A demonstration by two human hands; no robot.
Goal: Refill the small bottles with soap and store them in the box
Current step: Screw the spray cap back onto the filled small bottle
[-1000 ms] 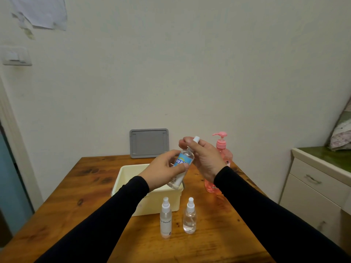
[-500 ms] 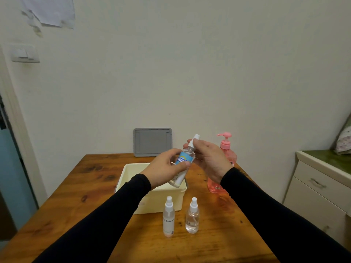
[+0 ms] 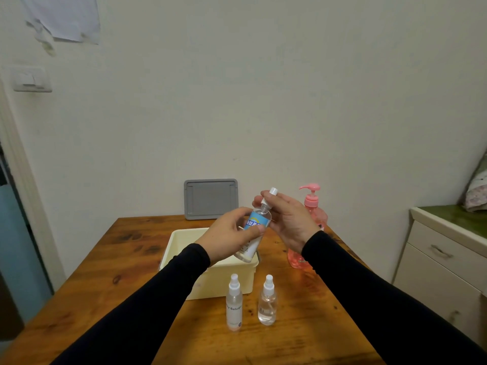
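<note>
Fingers (image 3: 238,230) of the left hand (image 3: 226,238) curled round the middle of the blue-labelled bottle (image 3: 253,230), thumb across the label. Fingertips (image 3: 263,200) of the right hand (image 3: 290,222) pinching the white spray cap (image 3: 271,194) at the neck. Bottle tilted, cap up and to the right, held in the air above the right part of the cream box (image 3: 210,280).

Just in front of the box, upright on the wooden table (image 3: 105,285): a slim frosted spray bottle (image 3: 234,304) on the left, a rounder clear spray bottle (image 3: 267,302) on the right, near each other but apart. Behind the right wrist, a pink pump bottle (image 3: 311,214), partly hidden, close to the table's right edge.

At the table's far edge, a grey lid (image 3: 210,198) leaning upright against the pale wall (image 3: 263,101). On the wall at upper left, a light switch (image 3: 31,80) and a scrap of paper (image 3: 66,19). To the right, apart from the table, a cream cabinet (image 3: 442,262) with a green top and drawer handles. At far left, a door frame (image 3: 23,180).

Bare wood to the left of the box and along the near edge; a narrow floor gap between table and cabinet.
</note>
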